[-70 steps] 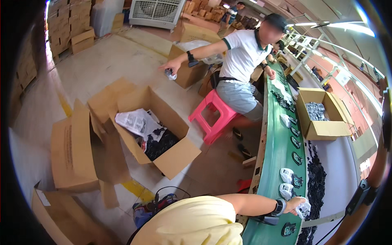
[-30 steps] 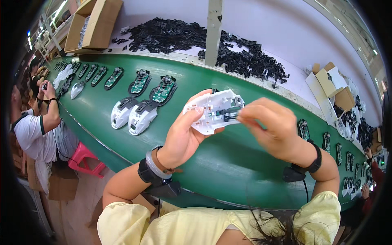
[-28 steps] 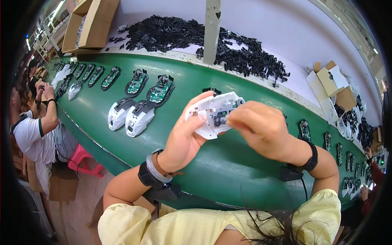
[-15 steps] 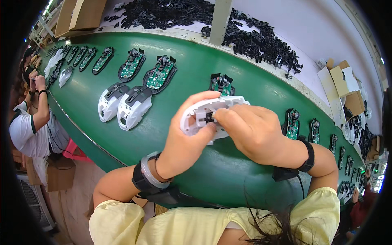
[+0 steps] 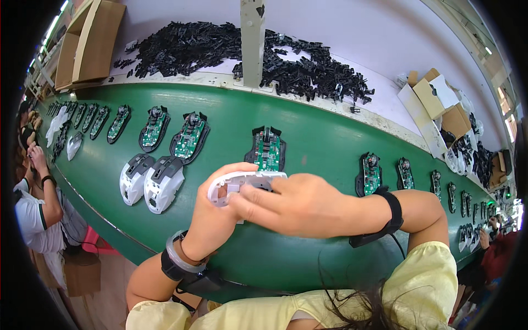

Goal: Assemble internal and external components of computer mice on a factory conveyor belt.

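My left hand (image 5: 212,220) is wrapped round a white computer mouse shell (image 5: 245,177), its hollow inner side showing. My right hand (image 5: 308,206) is closed over the shell's right end, with fingertips pressed into the hollow. Those fingers hide most of the inside, and no black part shows there now. Just beyond the shell lies a black mouse base with a green circuit board (image 5: 268,155). To the left, two white-and-grey mouse covers (image 5: 165,186) lie side by side, near a base with its board (image 5: 190,137).
Further bases line the green table (image 5: 313,253) on both sides, one at right (image 5: 371,175). Heaps of small black plastic parts (image 5: 187,47) cover the back ledge, split by a post (image 5: 252,44). Cardboard boxes (image 5: 88,44) stand at both ends. A co-worker (image 5: 41,203) works at left.
Both hands and the shell appear lower and further left, as the whole view has shifted. My right fingers now cover the inside of the shell, where a small black part was visible.
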A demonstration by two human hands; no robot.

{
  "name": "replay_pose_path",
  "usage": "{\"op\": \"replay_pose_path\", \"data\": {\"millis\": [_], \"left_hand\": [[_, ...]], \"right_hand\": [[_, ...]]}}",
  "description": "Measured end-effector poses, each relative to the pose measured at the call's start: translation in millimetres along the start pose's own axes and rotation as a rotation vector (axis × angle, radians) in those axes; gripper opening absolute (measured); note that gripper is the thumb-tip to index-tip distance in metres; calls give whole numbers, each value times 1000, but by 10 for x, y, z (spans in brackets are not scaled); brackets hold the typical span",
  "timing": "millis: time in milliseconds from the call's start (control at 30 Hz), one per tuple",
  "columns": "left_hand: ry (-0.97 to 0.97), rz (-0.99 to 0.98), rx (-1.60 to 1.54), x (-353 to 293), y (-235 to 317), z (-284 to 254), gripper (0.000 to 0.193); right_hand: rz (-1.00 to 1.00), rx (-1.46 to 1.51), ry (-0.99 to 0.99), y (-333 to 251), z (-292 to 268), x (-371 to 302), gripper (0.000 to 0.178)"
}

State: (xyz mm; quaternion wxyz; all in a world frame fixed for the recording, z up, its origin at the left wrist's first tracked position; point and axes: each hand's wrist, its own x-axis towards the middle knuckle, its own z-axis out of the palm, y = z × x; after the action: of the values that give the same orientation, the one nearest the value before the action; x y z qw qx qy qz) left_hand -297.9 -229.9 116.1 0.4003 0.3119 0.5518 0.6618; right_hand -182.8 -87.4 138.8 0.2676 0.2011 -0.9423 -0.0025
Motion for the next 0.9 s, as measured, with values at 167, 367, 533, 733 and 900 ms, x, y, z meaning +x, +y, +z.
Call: {"op": "replay_pose_path", "data": {"millis": [167, 367, 533, 733, 900], "left_hand": [[-62, 58, 44, 31, -13, 14, 39], [-52, -3, 27, 2, 51, 17, 39], [-188, -171, -57, 109, 151, -197, 43], [-369, -440, -684, 187, 153, -390, 64], [-432, -306, -519, 133, 86, -343, 86]], "right_hand": [[-7, -152, -43, -77, 21, -99, 43], [1, -170, -23, -116, 82, -134, 36], [-253, 171, 269, 169, -249, -221, 30], [701, -82, -138, 1955, 114, -489, 28], [723, -113, -301, 2302, 460, -573, 27]]}}
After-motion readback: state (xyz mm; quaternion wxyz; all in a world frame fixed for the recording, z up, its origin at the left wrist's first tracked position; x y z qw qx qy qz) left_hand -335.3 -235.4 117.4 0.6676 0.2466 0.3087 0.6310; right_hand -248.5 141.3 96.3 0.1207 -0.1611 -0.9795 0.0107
